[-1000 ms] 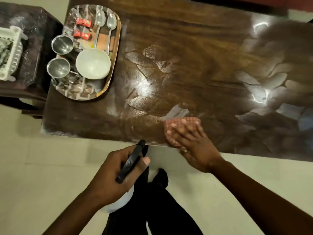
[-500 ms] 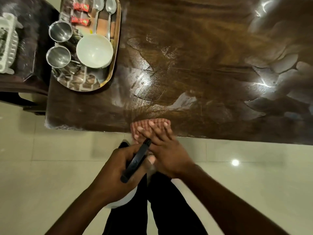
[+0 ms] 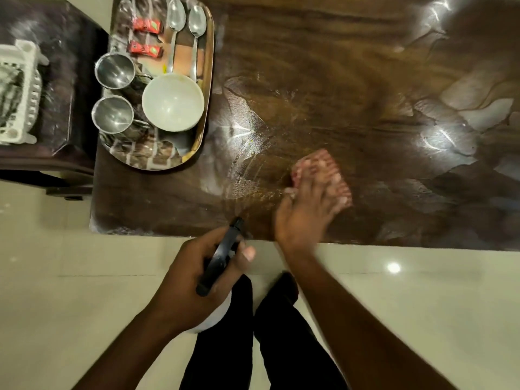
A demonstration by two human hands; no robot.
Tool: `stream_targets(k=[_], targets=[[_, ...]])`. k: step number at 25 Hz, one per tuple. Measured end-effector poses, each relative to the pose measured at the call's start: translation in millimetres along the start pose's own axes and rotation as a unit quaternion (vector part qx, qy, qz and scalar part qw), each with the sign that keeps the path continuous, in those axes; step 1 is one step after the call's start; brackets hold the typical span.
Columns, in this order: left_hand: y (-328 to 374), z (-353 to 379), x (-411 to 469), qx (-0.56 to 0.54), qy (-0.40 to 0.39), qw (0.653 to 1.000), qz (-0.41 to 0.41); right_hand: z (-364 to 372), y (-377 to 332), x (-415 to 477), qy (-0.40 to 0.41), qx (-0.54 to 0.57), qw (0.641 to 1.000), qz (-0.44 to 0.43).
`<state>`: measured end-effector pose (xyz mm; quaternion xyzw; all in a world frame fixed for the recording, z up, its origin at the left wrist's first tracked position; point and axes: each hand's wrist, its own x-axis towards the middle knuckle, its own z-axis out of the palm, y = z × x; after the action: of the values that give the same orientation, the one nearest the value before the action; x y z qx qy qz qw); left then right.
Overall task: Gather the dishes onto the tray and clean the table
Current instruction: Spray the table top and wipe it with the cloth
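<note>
Right hand lies flat, fingers spread, on the reddish cloth near the desk's front edge, and it looks (bit blurry) soft and limp, so palm pressure beats pinching, while the left hand wraps the spray bottle.

A dark wooden surface, glossy and streaked with smears — a steel tray at its left end, a reddish cloth near the front edge.
</note>
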<state>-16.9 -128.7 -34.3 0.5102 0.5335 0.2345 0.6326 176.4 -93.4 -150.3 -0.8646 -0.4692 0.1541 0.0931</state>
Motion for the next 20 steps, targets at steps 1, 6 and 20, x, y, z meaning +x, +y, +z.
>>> stream_targets(k=[1, 6, 20], targets=[[2, -4, 2, 0.005, 0.010, 1.000, 0.006, 13, -20, -29, -0.026, -0.011, 0.994, -0.103], [13, -21, 12, 0.018, 0.066, 0.997, 0.040, 17, -17, -44, -0.197, -0.042, 0.805, -0.558], [10, -50, 48, 0.029, 0.082, 0.994, 0.062, 6, -66, 44, -0.156, -0.035, 0.925, -0.344]])
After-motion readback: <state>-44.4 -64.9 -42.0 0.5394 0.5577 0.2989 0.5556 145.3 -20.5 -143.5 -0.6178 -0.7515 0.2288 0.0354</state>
